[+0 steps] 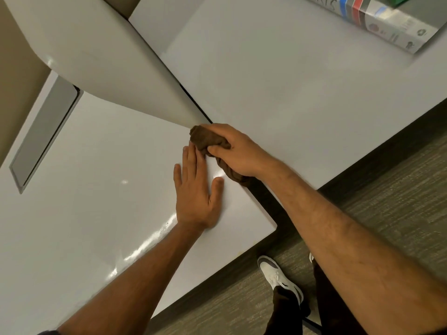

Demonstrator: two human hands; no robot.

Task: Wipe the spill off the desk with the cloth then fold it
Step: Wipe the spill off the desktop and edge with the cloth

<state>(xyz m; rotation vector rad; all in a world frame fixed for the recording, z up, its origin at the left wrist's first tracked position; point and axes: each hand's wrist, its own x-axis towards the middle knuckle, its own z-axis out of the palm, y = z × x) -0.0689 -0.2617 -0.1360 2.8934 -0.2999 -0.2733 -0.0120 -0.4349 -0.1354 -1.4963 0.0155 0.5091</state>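
- Bare forearms reach in from the bottom edge, the right one nearest, crossing above a carpeted floor point(387, 180) and a white shoe point(278, 276).
- Right hand point(238, 151) has its grip closed round a bunched brown cloth point(209, 140); the fingers curl over the top of it and the thumb presses in from the near side.
- One wad of the cloth sticks out past the knuckles, and a twisted tail hangs out under the heel of the hand, over the counter's edge.
- Left hand point(196, 197) holds nothing: it lies flat, palm down, fingers spread, its fingertips just beside the cloth.
- Both hands rest on a glossy white counter point(96, 189), near its right edge, where a dark gap divides it from a second white surface point(290, 81).
- Wet-looking streaks point(145, 245) shine on the counter along the left forearm.
- A curved white panel point(96, 52) rises behind the cloth.
- Well apart, at the far right corner, lies a printed box point(387, 22).
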